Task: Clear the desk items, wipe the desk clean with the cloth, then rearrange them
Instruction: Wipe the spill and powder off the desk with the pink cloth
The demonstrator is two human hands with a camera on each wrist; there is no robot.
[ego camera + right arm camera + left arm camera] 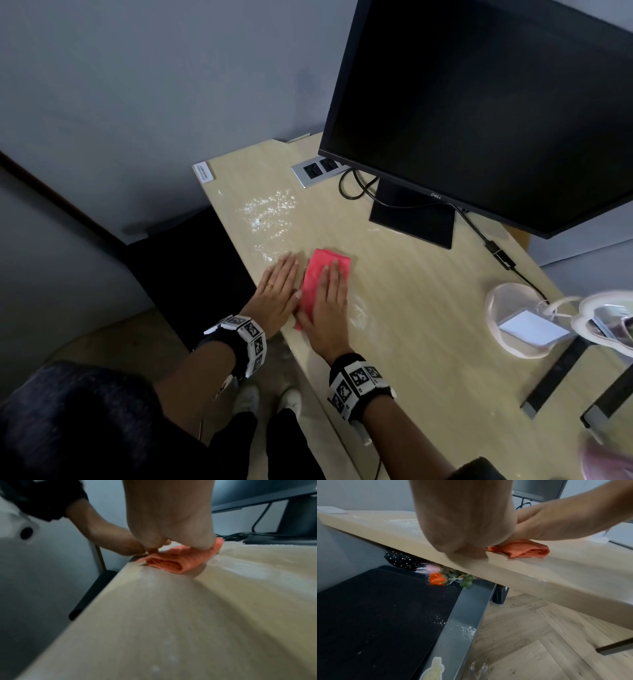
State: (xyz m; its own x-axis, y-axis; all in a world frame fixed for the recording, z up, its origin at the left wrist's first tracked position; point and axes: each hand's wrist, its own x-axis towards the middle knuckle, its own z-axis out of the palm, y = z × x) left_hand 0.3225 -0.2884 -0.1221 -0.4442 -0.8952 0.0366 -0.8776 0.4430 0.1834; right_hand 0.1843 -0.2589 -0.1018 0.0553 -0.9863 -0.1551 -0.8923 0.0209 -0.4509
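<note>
A folded pink-red cloth (313, 277) (527, 549) (173, 562) lies on the light wooden desk (411, 308) near its left edge. My right hand (330, 301) presses flat on the cloth with straight fingers. My left hand (279, 291) lies flat on the desk just left of the cloth, its thumb touching the cloth's edge. White powder (270, 212) is scattered on the desk beyond the hands.
A black monitor (479, 102) on its stand (412, 219) fills the back right, with cables and a socket panel (317, 169). Clear trays (520, 318) with items sit at the far right. Below the desk edge stand a black-topped cabinet (382, 615) and wrapped flowers (438, 579).
</note>
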